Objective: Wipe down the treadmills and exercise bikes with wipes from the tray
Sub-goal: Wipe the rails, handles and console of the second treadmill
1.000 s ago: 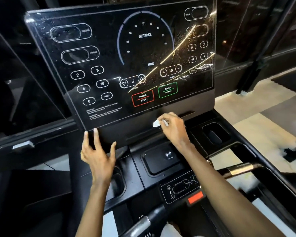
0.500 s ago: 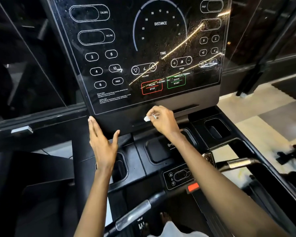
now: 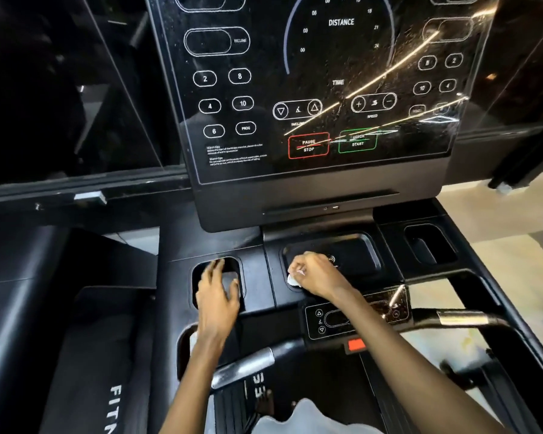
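My right hand [image 3: 315,274] pinches a small white wipe [image 3: 293,280] against the left edge of the treadmill's center tray [image 3: 358,255]. My left hand [image 3: 218,294], fingers spread and empty, rests over the cup holder [image 3: 201,270] left of that tray. The console screen [image 3: 320,89] rises behind it.

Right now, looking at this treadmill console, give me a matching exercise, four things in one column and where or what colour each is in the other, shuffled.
Things:
1. white wipe
2. left hand
3. pause stop button
4. quick start button

Descriptions:
A. outlined in green
B. over the left cup holder
C. outlined in red
D. pinched in the right hand at the centre tray

Pairs: 1-D, 2-B, 3-C, 4-A
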A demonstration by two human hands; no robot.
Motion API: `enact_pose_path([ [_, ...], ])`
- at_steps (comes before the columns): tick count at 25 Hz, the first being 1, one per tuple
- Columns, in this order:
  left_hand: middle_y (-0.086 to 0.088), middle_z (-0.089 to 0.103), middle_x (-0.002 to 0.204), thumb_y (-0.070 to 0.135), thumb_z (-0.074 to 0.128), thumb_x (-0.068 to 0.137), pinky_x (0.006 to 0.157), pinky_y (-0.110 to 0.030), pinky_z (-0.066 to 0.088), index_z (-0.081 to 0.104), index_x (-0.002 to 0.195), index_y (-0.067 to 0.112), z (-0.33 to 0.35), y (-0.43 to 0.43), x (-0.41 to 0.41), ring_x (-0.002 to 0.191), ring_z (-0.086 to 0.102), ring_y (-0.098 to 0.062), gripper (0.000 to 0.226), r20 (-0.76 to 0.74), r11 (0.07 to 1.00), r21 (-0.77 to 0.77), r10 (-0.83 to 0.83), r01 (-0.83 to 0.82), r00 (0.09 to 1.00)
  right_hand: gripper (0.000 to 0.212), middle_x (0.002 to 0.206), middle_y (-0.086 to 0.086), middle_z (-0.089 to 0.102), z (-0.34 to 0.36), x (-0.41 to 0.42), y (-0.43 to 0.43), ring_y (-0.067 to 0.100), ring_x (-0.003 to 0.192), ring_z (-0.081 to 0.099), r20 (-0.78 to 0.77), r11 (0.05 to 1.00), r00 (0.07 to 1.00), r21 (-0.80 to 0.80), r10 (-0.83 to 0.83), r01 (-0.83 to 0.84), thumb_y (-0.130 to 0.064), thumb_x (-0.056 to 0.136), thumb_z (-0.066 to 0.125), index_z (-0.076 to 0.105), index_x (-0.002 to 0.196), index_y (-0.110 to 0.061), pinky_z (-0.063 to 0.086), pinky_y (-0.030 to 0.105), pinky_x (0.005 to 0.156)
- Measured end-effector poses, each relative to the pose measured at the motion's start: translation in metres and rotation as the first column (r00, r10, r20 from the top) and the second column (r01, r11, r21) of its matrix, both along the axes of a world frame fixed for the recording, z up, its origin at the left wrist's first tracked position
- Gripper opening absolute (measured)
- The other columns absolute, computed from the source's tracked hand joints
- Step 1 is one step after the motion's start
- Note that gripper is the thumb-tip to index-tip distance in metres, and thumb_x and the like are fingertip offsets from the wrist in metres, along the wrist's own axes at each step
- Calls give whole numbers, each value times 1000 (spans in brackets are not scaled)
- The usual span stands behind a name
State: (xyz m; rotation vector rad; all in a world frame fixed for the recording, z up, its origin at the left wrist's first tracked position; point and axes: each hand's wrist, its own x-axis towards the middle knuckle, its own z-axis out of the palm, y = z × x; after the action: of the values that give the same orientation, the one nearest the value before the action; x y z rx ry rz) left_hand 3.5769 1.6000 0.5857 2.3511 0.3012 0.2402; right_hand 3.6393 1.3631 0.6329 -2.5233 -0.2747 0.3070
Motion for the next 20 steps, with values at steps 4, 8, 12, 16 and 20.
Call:
enact_pose_path([
  [4,-11,62,133,33,58,99,103,-49,39,63,130,13,-21,-10,-26,122,55,-36,38,-180,987,158,-13,42,984,18,98,-2,61,-8,1,11,15,92,63,-32,986,987,-56,158,-159,-9,79,71,74,95,-17,45,19,84],
  [8,-10,67,126,62,23,92,109,-44,29,66,129,18,-31,-15,-35,121,54,-35,72,-227,969,231,-31,85,973,18,92,-4,51,-6,8,21,19,85,62,47,976,976,-55,214,-211,-1,81,62,67,87,-17,48,26,78],
  [12,-4,66,125,61,23,96,115,-37,17,63,132,20,-33,-14,-43,122,52,-28,68,-177,969,228,-51,91,983,20,91,1,61,-7,10,35,25,96,64,129,990,983,-65,134,-126,-1,85,56,70,83,-15,48,28,80],
  [16,-2,64,120,51,29,102,117,-41,17,62,128,18,-35,-18,-48,119,53,-26,54,-90,975,212,-48,67,995,14,106,3,69,-16,-3,45,19,106,63,105,933,930,-111,353,-342,-11,88,67,76,97,-17,47,27,92],
  [20,-6,64,120,51,30,98,118,-45,18,64,127,15,-34,-23,-48,121,53,-29,58,-108,987,163,9,9,994,35,128,8,62,-13,7,59,25,123,56,94,871,871,-156,482,-465,-20,93,66,65,127,-13,43,35,108],
])
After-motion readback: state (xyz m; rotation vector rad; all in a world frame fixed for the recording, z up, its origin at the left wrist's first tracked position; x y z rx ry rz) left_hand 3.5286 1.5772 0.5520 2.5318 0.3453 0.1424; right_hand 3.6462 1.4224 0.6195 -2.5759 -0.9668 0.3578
